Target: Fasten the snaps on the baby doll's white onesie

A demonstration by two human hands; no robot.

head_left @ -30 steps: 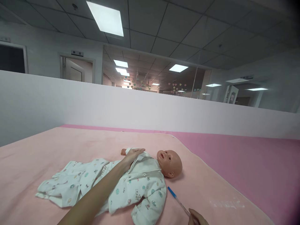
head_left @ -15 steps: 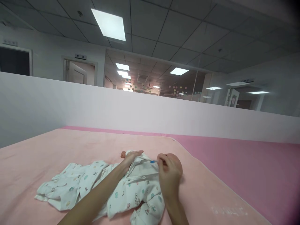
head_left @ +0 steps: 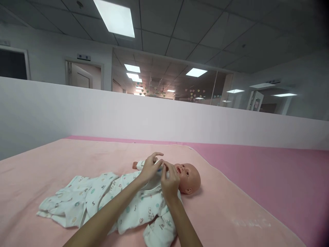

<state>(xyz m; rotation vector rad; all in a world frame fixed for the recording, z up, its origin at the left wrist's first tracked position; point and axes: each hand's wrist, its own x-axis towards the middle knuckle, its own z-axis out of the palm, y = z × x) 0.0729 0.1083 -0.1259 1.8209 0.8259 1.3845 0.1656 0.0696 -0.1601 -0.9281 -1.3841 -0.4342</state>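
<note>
Bare human hands: 2, the left hand (head_left: 149,168) and the right hand (head_left: 170,181). Bald, tan, plastic-looking baby doll (head_left: 192,178): 1. Blue-tipped object (head_left: 159,169), mostly hidden: 1. Peach cloth sheet (head_left: 226,202): 1. Low white wall panel (head_left: 154,118): 1. Large white rectangular ceiling light (head_left: 115,17), upper left: 1. Small pastel heart-shaped decals (head_left: 194,91): several, too small to count.

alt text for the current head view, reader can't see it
A person's left hand and right hand are close together over a baby doll in printed white clothes, a bit of blue between them. The doll lies on a pale pink cloth.
</note>
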